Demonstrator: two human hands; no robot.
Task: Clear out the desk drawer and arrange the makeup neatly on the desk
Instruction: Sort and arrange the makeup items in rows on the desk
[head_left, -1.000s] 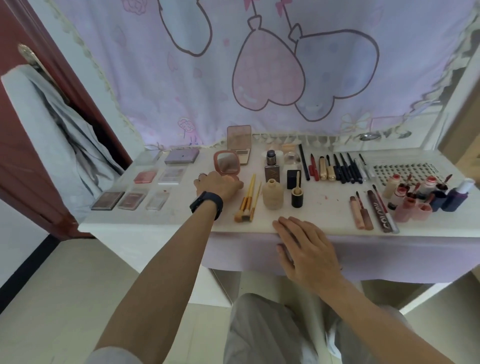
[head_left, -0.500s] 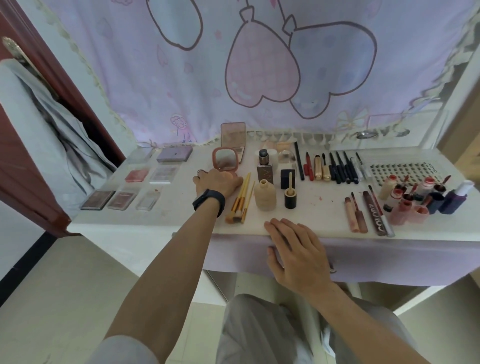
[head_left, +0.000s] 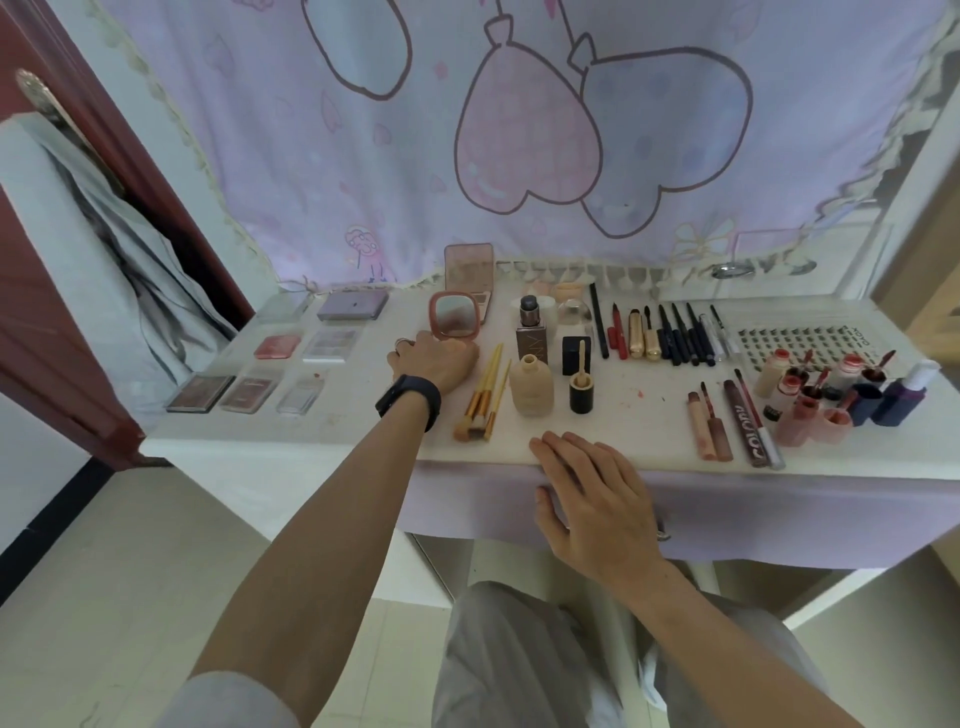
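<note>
My left hand (head_left: 434, 362) grips the base of a pink compact mirror (head_left: 455, 315), which stands open and upright on the white desk (head_left: 332, 423). The fingers of my right hand (head_left: 592, 499) lie straight on the desk's front edge, and its palm rests against the lilac drawer front (head_left: 779, 514), which looks closed. Makeup is laid out in groups: palettes (head_left: 278, 347) at the left, gold brushes (head_left: 483, 400), a beige foundation bottle (head_left: 531, 387), a row of pencils and mascaras (head_left: 670, 338), and lip glosses (head_left: 727, 421).
A pink open palette (head_left: 469, 270) leans against the lilac curtain (head_left: 519, 130) at the back. Small bottles and pink pots (head_left: 841, 400) crowd the right end beside a lash tray (head_left: 795, 340). A red-brown door (head_left: 62, 291) with grey cloth stands left. My grey-trousered knees sit under the desk.
Both hands keep their places; only the view shifts slightly.
</note>
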